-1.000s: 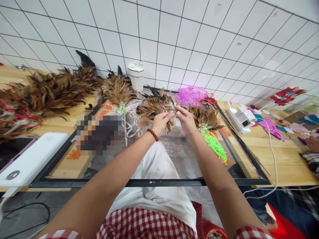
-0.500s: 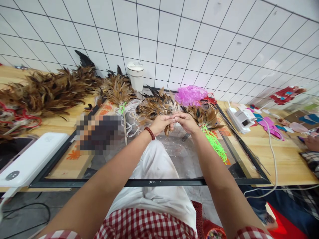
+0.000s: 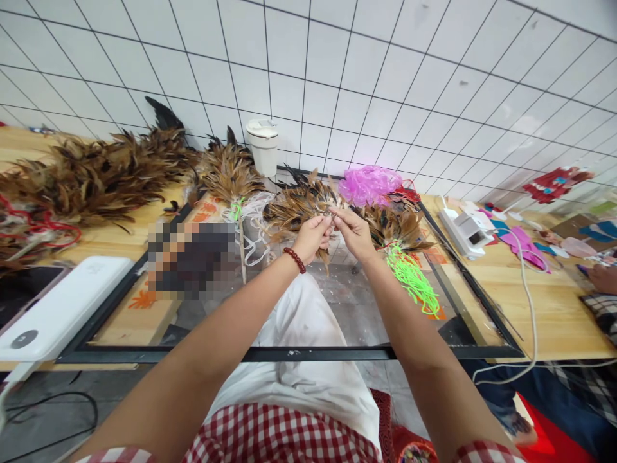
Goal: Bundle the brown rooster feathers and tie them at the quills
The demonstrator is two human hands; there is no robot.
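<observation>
My left hand [image 3: 312,236] and my right hand [image 3: 354,233] meet in front of me over a glass panel [image 3: 357,315] in a black frame. Both are closed in a pinch on a small bunch of brown feathers [image 3: 324,247] that hangs down between them. A red bead bracelet [image 3: 294,259] sits on my left wrist. Just behind the hands lies a larger bundle of brown feathers [image 3: 294,206], and to the right another feather bundle [image 3: 398,225] tied with neon green cord [image 3: 412,276].
Big heaps of brown feathers [image 3: 91,177] cover the wooden table at left. A white cup [image 3: 263,146] stands by the tiled wall, a pink plastic bag [image 3: 369,185] behind my hands. A white device [image 3: 53,308] lies front left, a power strip [image 3: 463,230] and another person's hand [image 3: 605,278] at right.
My hands drew together half a second ago, then rose slightly; the right fingers now pinch at the top of the small feather bunch. The green cord shifted a little.
</observation>
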